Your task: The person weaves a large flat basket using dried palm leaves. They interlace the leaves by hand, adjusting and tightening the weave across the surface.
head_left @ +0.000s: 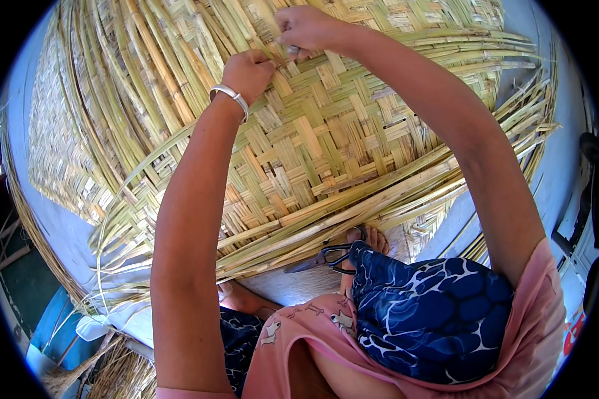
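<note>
Outdoors over a woven mat [313,146], left hand [249,72] and right hand [306,28] each pinch strips [283,50] in a closed grip.

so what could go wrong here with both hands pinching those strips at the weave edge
The left hand and right hand grip thin strips of the woven mat; sharp-looking edges might cut fingers. The scissors lie beside the foot, so a shift could nick it.

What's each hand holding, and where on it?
Both the left hand and right hand pinch flat pale-green reed strips at the unfinished upper edge of the woven reed mat. Exact strips are hidden by the fingers.
</note>
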